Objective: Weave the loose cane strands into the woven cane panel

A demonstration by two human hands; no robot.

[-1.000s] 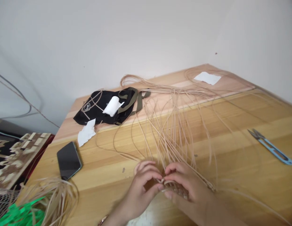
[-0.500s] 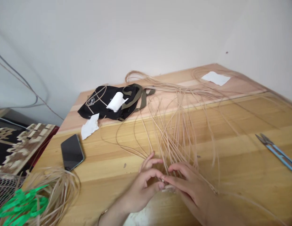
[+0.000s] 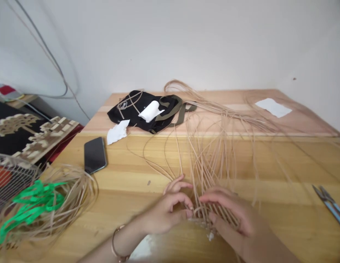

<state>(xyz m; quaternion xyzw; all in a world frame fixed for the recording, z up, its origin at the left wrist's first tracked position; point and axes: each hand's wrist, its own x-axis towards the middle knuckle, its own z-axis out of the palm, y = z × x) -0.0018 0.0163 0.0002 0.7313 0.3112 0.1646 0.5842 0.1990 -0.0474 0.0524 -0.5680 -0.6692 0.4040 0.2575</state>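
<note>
The small piece of strand weaving (image 3: pixel 204 220) sits between the two hands, its worked edge running from the left fingertips rightward and a little toward the person, its loose tan strands (image 3: pixel 205 160) fanning away over the table (image 3: pixel 126 197). The left hand (image 3: pixel 166 215) pinches its left end between thumb and forefinger, the other fingers lifted and curled beyond. The right hand (image 3: pixel 238 215) arches over its right part, thumb and forefinger apart with strands between them; whether they press on it, I cannot tell. Half a second ago the right forefinger met the left fingertips; now it stands just to their right, and more of the weave shows in the gap. The left forearm slants in from the near left, with a bracelet (image 3: pixel 113 241) at the wrist.

Left of the grip lie a coil of tan strips (image 3: pixel 79 197) with green ribbon (image 3: pixel 38 204) and, farther off, a phone (image 3: pixel 94 155). Beyond and left is a black bag (image 3: pixel 128 117); well to the right, blue-handled snips (image 3: pixel 329 204).
</note>
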